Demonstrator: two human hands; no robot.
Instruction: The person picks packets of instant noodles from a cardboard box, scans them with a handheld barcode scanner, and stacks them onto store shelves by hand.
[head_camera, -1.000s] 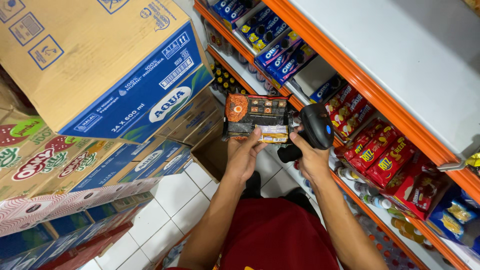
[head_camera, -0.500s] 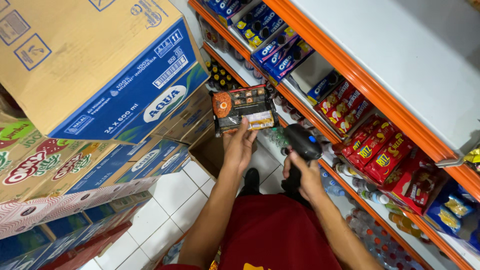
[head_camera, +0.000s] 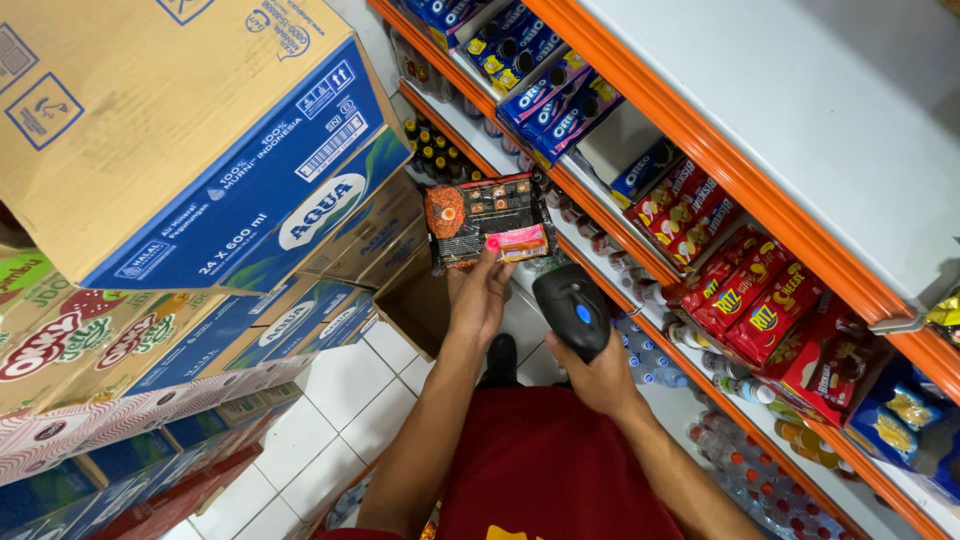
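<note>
Shelving (head_camera: 760, 190) with orange edges fills my right side, its tiers packed with blue biscuit packs (head_camera: 545, 95), red cracker packs (head_camera: 745, 310) and rows of small bottles (head_camera: 640, 290) lower down, while stacked cardboard cartons (head_camera: 210, 150) tower on my left, leaving a narrow aisle of white floor tiles (head_camera: 330, 400) between. In that gap I hold a dark noodle packet (head_camera: 487, 220) raised in front of me, level with the middle shelf and just clear of its edge; my left hand (head_camera: 482, 295) grips it from below, fingers closed around its lower rim. A pinkish-red glow shows on the packet's lower right. My right hand (head_camera: 600, 375) is wrapped shut around the handle of a black handheld scanner (head_camera: 572, 310), whose head sits just below and beside the packet, pointing up at it. To scan well, I judge that I should keep the packet flat and facing the scanner, its crinkled wrapper pulled smooth so the light falls squarely on the code, and my thumb off that patch. The shelf edge is near the packet's right corner and the cartons crowd the left, so I have little room to swing either elbow.
</note>
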